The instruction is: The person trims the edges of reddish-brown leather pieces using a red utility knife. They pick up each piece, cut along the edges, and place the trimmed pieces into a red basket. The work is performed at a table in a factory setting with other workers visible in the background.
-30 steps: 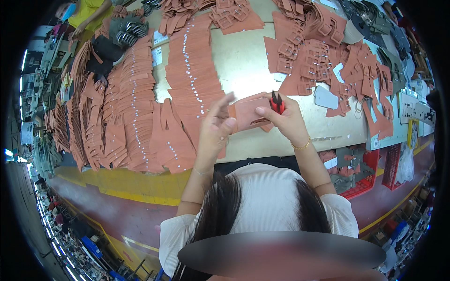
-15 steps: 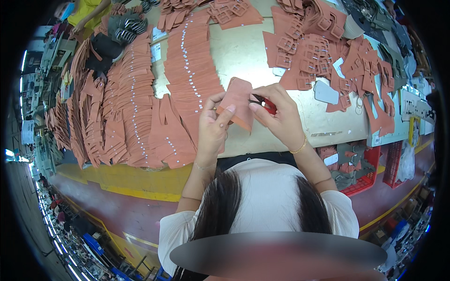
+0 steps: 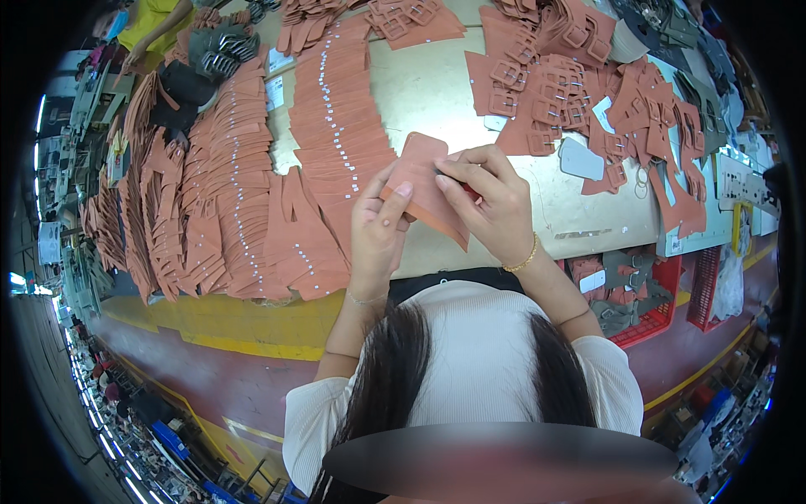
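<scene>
My left hand (image 3: pixel 379 223) is closed on a salmon-orange leather piece (image 3: pixel 426 181), its thumb lying flat on the face. The piece is held up above the table, its rounded narrow end pointing away from me and its wider end toward me. My right hand (image 3: pixel 495 202) is closed round small red-handled thread snips (image 3: pixel 478 200), mostly hidden in the palm. Its thumb and forefinger pinch at the right edge of the leather, where a small dark tip shows. Whether a thread is between them is too small to tell.
Overlapping rows of leather pieces (image 3: pixel 336 126) cover the table (image 3: pixel 420 92) at left. Buckled straps (image 3: pixel 554 97) and a grey card (image 3: pixel 581 160) lie at right. A red crate (image 3: pixel 663 294) stands below the right edge. Another person's arm (image 3: pixel 159 34) reaches in at far left.
My right fingers have moved slightly left onto the leather's edge, and the snips have turned deeper into the palm, their blades no longer plainly showing. The piece has tilted a little.
</scene>
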Tool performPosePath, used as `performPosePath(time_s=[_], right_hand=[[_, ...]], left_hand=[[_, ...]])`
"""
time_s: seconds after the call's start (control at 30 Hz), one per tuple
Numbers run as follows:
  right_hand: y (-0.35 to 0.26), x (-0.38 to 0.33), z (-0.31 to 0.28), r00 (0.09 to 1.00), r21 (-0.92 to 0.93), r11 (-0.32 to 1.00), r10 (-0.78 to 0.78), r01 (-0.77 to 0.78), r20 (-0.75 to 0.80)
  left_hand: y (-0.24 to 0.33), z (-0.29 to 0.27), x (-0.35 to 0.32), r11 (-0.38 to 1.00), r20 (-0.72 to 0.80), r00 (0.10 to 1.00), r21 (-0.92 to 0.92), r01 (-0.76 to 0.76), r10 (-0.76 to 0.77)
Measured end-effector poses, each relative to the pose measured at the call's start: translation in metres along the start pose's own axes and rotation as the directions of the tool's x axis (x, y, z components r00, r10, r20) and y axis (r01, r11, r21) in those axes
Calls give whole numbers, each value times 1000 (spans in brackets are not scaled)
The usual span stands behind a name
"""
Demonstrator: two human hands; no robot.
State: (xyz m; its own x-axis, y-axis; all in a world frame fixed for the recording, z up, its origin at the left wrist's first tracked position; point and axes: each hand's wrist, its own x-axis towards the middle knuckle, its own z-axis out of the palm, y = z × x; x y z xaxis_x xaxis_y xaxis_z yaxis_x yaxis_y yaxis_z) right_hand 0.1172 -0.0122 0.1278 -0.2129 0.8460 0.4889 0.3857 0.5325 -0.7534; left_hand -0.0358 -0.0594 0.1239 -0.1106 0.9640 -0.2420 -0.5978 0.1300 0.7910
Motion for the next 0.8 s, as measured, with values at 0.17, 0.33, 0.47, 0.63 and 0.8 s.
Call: performPosePath(time_s=[0.17,0.33,0.47,0.63,0.8], right_hand=[[-3,1,3,1000,-43,999,-1,0,-31],[-4,1,6,999,-67,998,-2,-1,-37],[-3,1,7,999,-123,992,-32,27,-40],[-2,2,6,998,-142,989,-47,43,-28],[-2,3,7,999,-149,988,-37,32,-33]], left_hand=[[-3,0,-2,999,4,1000,29,-18,18],[-5,-1,-3,995,-4,1000,98,-24,24],[-8,0,-5,987,3,997,142,-78,78],[-12,-1,-4,963,-18,994,249,-104,112],[-13,-2,-4,967,-12,993,230,-108,114]])
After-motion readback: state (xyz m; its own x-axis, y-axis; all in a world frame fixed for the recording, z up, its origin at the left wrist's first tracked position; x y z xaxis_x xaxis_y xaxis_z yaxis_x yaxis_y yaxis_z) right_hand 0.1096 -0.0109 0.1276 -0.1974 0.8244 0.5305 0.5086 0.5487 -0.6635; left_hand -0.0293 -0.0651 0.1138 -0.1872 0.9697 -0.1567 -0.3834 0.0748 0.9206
